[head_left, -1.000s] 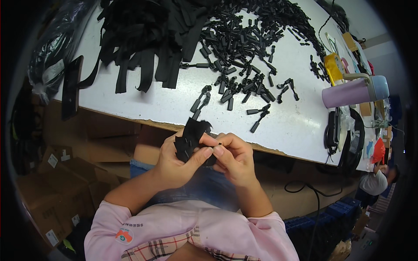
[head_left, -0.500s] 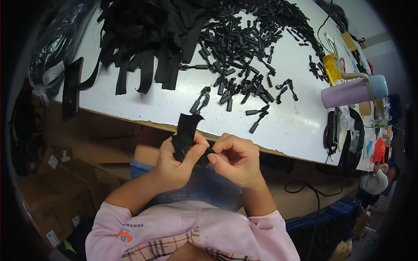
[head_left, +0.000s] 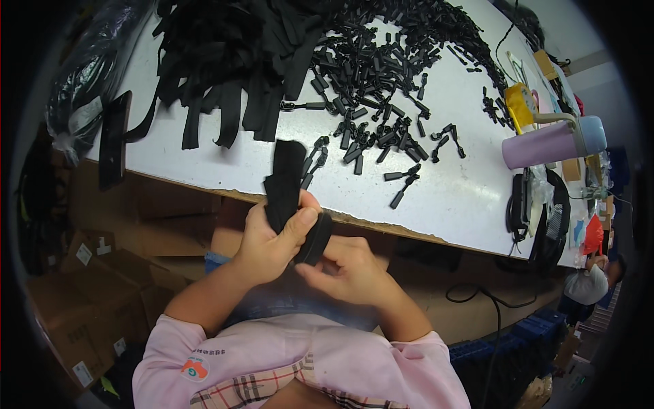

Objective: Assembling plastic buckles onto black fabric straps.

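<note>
Above my lap, my left hand [head_left: 272,242] is closed round folded black zipper tape [head_left: 289,163], its thumb pressed on top. The tape's upper end stands up past the fingers in front of the table edge, and another part curves down to the right. My right hand [head_left: 354,273] is at that lower curve, fingers bent and thumb against the tape's bottom end; its fingertips are partly hidden. Across the table lie many loose black zipper sliders with long pulls [head_left: 368,126]. A pile of black fabric strips [head_left: 231,61] hangs toward me at the back left.
The white table [head_left: 231,167] has a rough front edge. A dark phone-like slab [head_left: 114,140] and a clear plastic bag [head_left: 88,88] lie left. On the right are a lilac bottle [head_left: 545,144] and yellow tape roll [head_left: 520,105]. Cardboard boxes [head_left: 102,293] stand below left; another person [head_left: 586,286] is far right.
The tape's upper end has risen and now stands straighter. My right hand has moved down and slightly left from its pinch, and a broad curve of tape now shows between my hands.
</note>
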A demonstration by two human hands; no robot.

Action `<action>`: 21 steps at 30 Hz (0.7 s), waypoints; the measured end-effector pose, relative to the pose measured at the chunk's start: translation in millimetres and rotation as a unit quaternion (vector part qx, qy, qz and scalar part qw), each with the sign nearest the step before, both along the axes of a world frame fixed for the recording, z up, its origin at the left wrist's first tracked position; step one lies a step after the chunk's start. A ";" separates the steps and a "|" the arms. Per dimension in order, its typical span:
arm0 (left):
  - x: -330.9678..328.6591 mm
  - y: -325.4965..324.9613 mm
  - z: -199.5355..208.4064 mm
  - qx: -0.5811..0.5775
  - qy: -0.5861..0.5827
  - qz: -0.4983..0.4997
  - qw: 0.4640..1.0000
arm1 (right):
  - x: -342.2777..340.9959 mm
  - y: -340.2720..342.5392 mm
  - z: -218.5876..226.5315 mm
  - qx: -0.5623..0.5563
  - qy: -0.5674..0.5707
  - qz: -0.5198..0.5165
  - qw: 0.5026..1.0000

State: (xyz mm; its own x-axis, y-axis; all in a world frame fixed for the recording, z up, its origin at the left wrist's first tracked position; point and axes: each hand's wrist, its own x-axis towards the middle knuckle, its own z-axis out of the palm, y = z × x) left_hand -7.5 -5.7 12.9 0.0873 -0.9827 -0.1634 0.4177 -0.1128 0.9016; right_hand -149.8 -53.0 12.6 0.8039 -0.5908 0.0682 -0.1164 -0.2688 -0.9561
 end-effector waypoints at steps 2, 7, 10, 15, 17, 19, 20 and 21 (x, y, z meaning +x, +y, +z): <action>2.0 -0.6 -2.3 0.060 0.004 -0.034 0.998 | 2.4 -0.5 1.7 -0.072 -0.067 -0.126 0.987; -4.5 -2.7 -8.1 -0.009 -0.211 -0.062 0.975 | 3.8 -12.2 5.0 -0.257 -0.050 -0.138 0.955; -2.9 -1.0 -8.1 -0.073 -0.220 -0.102 0.967 | 2.4 -15.7 3.3 -0.193 -0.095 -0.120 0.969; -1.4 4.2 -4.7 0.004 -0.005 -0.062 0.998 | -9.0 -10.7 4.8 0.202 -0.175 -0.114 0.957; -5.2 4.4 -4.6 -0.042 0.021 -0.022 0.999 | -11.6 -8.7 4.9 0.300 -0.175 -0.104 0.932; -8.1 5.1 -4.0 -0.048 0.023 -0.015 0.998 | -10.9 -6.1 3.5 0.262 -0.179 -0.113 0.942; -9.0 5.4 -3.6 -0.049 0.027 0.001 0.998 | -10.0 -4.7 2.5 0.228 -0.172 -0.122 0.951; -10.2 5.5 -3.6 -0.052 0.025 -0.008 0.998 | -9.1 -4.1 0.9 0.225 -0.184 -0.122 0.949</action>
